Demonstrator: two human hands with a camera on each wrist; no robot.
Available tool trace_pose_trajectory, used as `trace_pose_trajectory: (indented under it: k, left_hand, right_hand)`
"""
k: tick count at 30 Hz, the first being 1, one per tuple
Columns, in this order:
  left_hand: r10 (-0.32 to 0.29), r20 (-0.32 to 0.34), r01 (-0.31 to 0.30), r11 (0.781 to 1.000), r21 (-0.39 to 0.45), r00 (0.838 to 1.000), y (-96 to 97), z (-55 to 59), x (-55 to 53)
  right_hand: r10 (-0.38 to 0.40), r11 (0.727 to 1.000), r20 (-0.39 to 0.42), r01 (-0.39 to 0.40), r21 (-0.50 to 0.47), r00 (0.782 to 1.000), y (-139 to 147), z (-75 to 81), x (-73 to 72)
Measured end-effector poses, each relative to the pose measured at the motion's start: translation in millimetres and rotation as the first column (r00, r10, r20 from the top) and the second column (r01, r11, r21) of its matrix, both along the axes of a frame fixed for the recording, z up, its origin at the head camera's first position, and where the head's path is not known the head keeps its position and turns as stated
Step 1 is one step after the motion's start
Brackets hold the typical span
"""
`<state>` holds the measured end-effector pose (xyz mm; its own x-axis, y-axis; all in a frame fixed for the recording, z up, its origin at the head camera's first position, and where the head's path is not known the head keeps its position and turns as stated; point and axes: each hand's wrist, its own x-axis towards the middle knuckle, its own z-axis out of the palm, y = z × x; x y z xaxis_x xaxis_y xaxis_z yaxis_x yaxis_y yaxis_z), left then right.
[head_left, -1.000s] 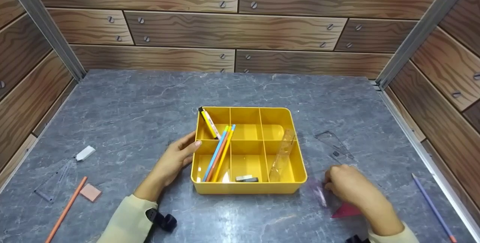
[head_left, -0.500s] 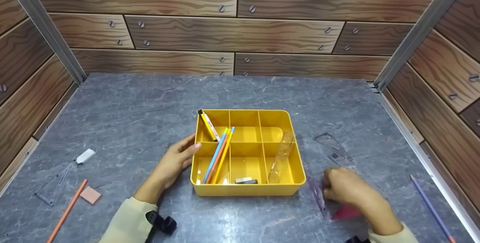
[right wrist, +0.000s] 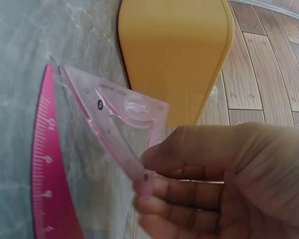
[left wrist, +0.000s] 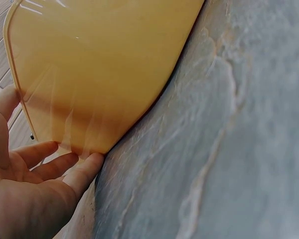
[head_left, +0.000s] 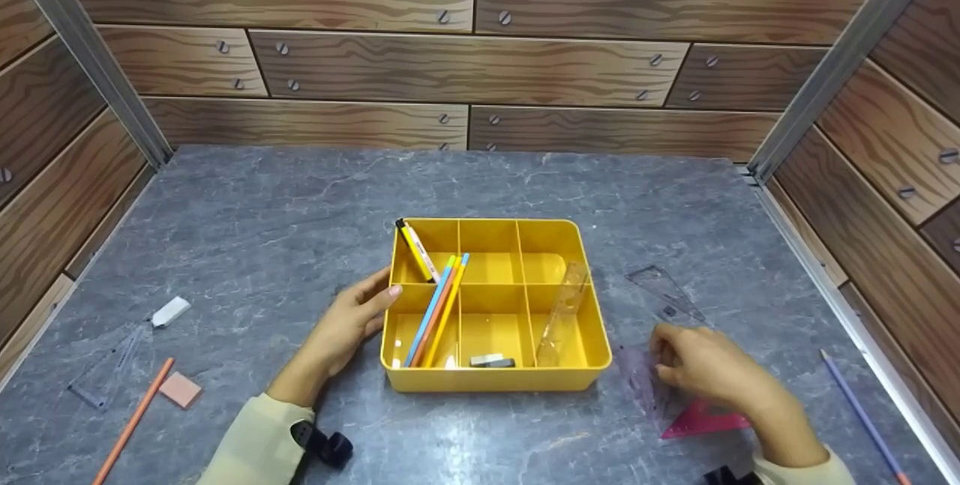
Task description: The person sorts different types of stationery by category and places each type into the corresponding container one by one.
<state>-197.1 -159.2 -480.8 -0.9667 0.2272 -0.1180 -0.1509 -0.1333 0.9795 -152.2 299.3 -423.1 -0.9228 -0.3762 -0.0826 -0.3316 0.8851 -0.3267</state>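
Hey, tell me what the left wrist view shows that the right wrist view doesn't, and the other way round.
Only the left wrist view shows the left hand, holding the tray by its side. Only the right wrist view shows the right hand, pinching a pale set square, and a pink set square lying on the table. Both show the tray's yellow outside, the table and some wood planks.

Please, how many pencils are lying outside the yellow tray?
2: an orange pencil left of the left hand, a purple pencil right of the right hand. Others may be hidden.
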Motion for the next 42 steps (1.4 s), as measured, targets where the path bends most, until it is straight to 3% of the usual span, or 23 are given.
trace_pose_trajectory:
  k: [9,13,18,24,32,42]
  left_hand:
    - [-0.012,-0.002,0.012,1.0,-0.001,1.0,-0.5,0.1,-0.3]
    - [-0.009,0.001,0.009,1.0,0.0,1.0,-0.6,0.0,0.3]
    - [-0.011,0.001,0.011,1.0,-0.004,1.0,-0.3,0.3,0.6]
    - [-0.012,-0.007,0.012,1.0,0.0,1.0,-0.4,0.8,0.0]
    - [-0.024,-0.011,0.024,1.0,-0.004,1.0,-0.9,-0.1,0.0]
    - [-0.005,-0.005,0.005,1.0,-0.009,1.0,0.2,0.4,-0.2]
  right_hand:
    - [0.013,0.998,-0.062,-0.018,-0.067,0.998,0.5,9.4,-0.8]
    - [-0.011,0.996,-0.13,0.0,-0.086,0.991,-1.1,15.2,-1.0]
    - [-0.081,0.989,-0.229,0.05,-0.136,0.97,-3.9,22.9,-0.5]
    - [-0.179,0.966,-0.287,0.113,-0.231,0.941,-9.4,33.8,-0.1]
    - [-0.234,0.948,-0.395,0.118,-0.296,0.888,-22.0,43.5,-3.3]
    - [-0.265,0.914,-0.413,0.091,-0.395,0.871,-43.6,52.8,-9.0]
